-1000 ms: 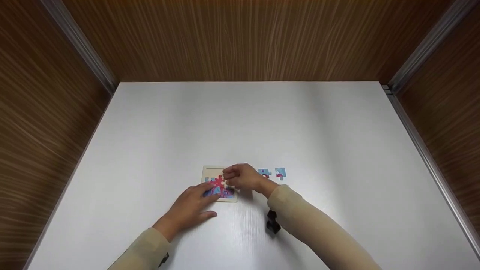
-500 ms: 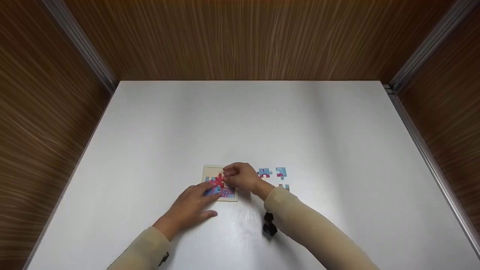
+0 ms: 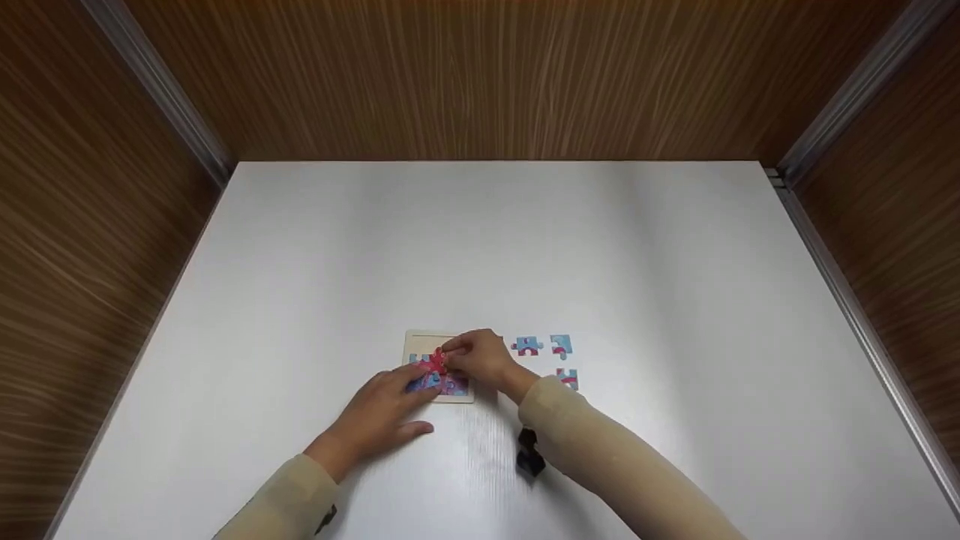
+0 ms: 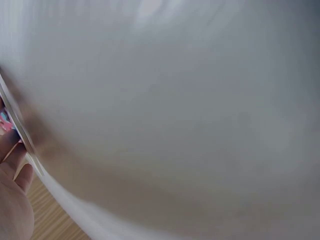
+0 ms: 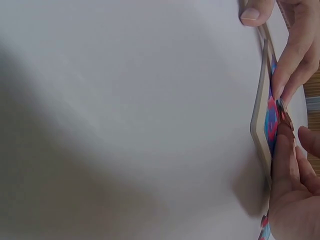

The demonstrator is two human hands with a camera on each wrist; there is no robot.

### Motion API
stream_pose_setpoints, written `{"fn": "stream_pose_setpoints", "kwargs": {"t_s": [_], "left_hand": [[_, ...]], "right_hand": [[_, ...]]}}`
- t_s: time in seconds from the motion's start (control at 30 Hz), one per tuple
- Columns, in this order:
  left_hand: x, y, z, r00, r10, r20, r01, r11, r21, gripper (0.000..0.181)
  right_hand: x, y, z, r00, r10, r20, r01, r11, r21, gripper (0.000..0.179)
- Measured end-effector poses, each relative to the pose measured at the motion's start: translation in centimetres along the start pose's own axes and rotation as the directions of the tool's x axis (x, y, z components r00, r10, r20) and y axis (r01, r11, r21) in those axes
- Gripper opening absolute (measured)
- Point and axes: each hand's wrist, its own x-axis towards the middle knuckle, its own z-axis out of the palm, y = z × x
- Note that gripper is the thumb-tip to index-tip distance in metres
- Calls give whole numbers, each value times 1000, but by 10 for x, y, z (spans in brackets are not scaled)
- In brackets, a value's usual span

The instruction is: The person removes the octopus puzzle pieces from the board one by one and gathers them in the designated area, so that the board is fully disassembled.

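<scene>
A small wooden puzzle board (image 3: 420, 343) lies on the white table, its lower part filled with blue, purple and pink jigsaw pieces (image 3: 452, 386). My left hand (image 3: 379, 412) rests on the board's left side, fingers fairly straight over the pieces, with the thumb on the table. Between the fingers and thumb of my right hand (image 3: 484, 357) is a red puzzle piece (image 3: 438, 360), partly hidden. In the right wrist view that puzzle piece (image 5: 285, 116) stands tilted over the board (image 5: 258, 120), close to the left fingertips. The left wrist view catches only part of my left hand (image 4: 15, 185) at its edge.
Right of the board lie loose pieces: a blue one with a pink arc (image 3: 528, 346), a blue corner one (image 3: 561, 345) and a blue-and-red one (image 3: 568, 378). A black device (image 3: 530, 454) sits under the right forearm. Wood-grain panels (image 3: 487, 82) enclose the table.
My right hand has shifted slightly left and down with the red puzzle piece. The forearm's shift uncovers the lower loose piece. My left hand stays in place.
</scene>
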Motion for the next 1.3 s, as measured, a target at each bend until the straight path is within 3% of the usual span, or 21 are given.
{"fn": "stream_pose_setpoints", "kwargs": {"t_s": [0.2,0.67,1.2,1.3], "left_hand": [[-1,-1,1,1000,7,-10,-7,1000,19,53],[0,-1,1,1000,0,-1,0,1000,19,54],[-2,0,-1,999,-27,21,27,1000,15,54],[-2,1,-2,999,-30,19,30,999,15,54]], "right_hand": [[0,1,4,1000,10,-21,-9,999,46,15],[1,2,3,996,29,-81,-26,999,37,11],[0,3,-23,992,-67,-106,57,994,-89,13],[-1,4,-29,991,-70,-114,61,995,-75,12]]}}
